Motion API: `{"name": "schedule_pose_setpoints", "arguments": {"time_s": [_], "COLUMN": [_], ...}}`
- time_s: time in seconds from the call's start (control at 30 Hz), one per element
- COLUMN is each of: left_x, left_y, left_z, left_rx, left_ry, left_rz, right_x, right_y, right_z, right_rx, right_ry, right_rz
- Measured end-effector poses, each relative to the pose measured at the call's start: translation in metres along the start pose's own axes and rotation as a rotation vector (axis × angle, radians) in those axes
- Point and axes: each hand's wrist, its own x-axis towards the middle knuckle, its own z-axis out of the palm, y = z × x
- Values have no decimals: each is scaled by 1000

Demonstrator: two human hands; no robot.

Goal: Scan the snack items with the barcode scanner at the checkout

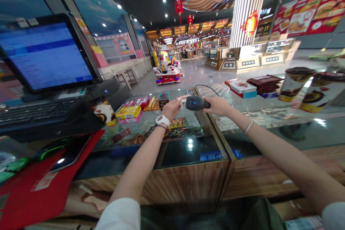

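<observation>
Head view, right hand [219, 105] fingers clamped on scanner [196, 103], left hand [170, 109] fingers pinching small packet [183, 99], snack boxes [129, 113] beside.

Your right hand [219, 106] has a black barcode scanner [195, 103] with a little blue light on it, and your left hand [171, 109] pinches a small pink-and-white packet [183, 99] and wears a white watch [162, 120]. Far left, the monitor [45, 55] glows blue in a black frame. The mat [40, 183] near left is plain red. The box [128, 112] past your left hand is yellow, and the cups [296, 84] far right are brown and cream.
</observation>
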Motion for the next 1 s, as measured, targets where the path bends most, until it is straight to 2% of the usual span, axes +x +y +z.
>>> {"name": "schedule_pose_setpoints", "arguments": {"time_s": [0.43,0.67,0.8,1.0], "left_x": [-1,-1,0,1], "left_y": [-2,-5,-6,-2], "left_z": [1,2,4,2], "left_rx": [23,1,23,36], "left_ry": [-6,16,38,67], "left_rz": [4,41,66,77], "right_x": [-1,-2,1,10], "right_y": [-1,1,16,60], "right_z": [-1,1,10,28], "right_rx": [-43,18,128,236], "right_ry": [-27,-15,62,224], "right_rz": [4,-1,-29,-148]}}
